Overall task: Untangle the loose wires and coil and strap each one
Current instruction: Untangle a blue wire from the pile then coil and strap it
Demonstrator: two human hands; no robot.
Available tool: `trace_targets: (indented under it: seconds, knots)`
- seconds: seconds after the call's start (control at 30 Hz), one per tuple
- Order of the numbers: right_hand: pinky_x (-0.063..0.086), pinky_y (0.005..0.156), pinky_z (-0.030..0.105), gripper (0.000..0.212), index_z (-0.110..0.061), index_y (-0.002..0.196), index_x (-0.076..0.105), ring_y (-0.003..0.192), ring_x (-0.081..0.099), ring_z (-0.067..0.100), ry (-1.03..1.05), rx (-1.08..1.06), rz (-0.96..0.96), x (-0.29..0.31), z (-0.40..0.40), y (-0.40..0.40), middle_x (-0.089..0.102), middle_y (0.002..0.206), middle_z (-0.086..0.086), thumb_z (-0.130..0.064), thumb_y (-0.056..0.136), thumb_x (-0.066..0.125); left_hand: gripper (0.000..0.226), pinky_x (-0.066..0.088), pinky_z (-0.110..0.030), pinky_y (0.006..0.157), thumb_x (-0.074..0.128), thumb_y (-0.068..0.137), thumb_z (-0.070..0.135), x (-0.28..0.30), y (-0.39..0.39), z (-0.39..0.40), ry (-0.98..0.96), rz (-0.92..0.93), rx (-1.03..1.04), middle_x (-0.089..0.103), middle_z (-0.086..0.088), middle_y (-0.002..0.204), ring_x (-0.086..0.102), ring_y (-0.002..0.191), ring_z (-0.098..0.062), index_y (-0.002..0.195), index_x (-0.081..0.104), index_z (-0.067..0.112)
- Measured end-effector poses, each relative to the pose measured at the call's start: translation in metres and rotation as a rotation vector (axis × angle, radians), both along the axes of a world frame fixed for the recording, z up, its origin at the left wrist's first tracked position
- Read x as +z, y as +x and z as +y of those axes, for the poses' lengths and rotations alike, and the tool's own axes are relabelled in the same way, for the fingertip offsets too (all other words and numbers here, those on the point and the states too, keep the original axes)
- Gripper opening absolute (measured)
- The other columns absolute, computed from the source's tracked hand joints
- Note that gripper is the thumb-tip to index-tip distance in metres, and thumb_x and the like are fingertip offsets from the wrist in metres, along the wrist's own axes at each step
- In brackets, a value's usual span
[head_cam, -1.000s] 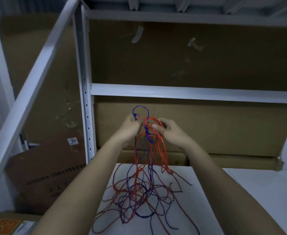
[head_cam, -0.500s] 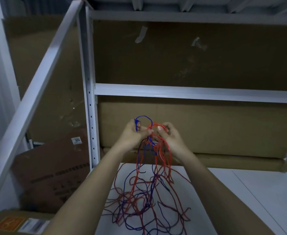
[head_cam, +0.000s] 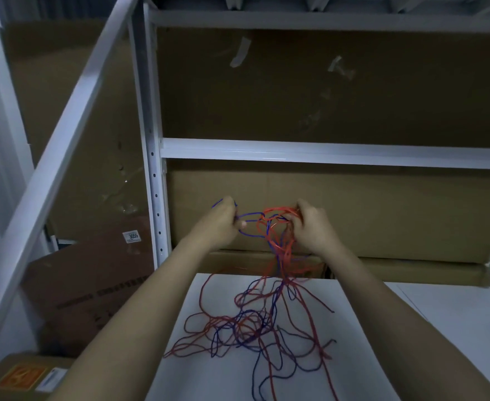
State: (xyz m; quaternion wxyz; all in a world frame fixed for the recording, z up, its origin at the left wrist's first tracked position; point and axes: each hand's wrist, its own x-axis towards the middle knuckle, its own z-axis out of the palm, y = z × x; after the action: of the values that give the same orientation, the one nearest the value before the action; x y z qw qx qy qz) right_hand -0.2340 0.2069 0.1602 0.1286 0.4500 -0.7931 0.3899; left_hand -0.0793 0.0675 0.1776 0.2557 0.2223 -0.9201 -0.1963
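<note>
Left hand (head_cam: 220, 224) grips a blue wire (head_cam: 251, 217), right hand (head_cam: 313, 227) clutches the red wires (head_cam: 278, 211), both raised above the surface (head_cam: 209, 371). Most of the tangle (head_cam: 255, 322) lies mid-surface, knotted; nothing coiled or strapped yet.

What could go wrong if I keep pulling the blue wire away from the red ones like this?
The left hand grips the blue wire while the right hand holds the red wires, and they interlock between them; pulling harder may tighten that snag. The tangle trailing on the white table could drag along and knot further, or slide off the edge.
</note>
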Motion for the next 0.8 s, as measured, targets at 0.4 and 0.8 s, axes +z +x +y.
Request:
trace_targets:
  seconds: [0.4, 0.8]
  knots:
    - [0.041, 0.053, 0.024, 0.039, -0.010, 0.063, 0.056, 0.051, 0.059, 0.014, -0.062, 0.032, -0.535, -0.030, -0.008, -0.006, 0.059, 0.059, 0.004, -0.020, 0.099, 0.045, 0.016, 0.038, -0.033, 0.062, 0.056, 0.093, 0.018, -0.020, -0.007, 0.004, 0.021, 0.121, 0.143, 0.052, -0.006, 0.083, 0.051, 0.078, -0.028, 0.092, 0.042, 0.009]
    - [0.050, 0.061, 0.029, 0.029, -0.009, 0.110, 0.054, 0.067, 0.063, 0.016, -0.292, 0.692, -1.210, -0.045, 0.005, 0.020, 0.067, 0.088, 0.010, -0.011, 0.083, 0.062, 0.042, 0.032, -0.029, 0.058, 0.068, 0.085, 0.005, -0.038, -0.015, 0.024, 0.412, 0.242, -0.020, 0.037, 0.000, 0.062, 0.036, 0.060, -0.020, 0.068, 0.032, 0.018]
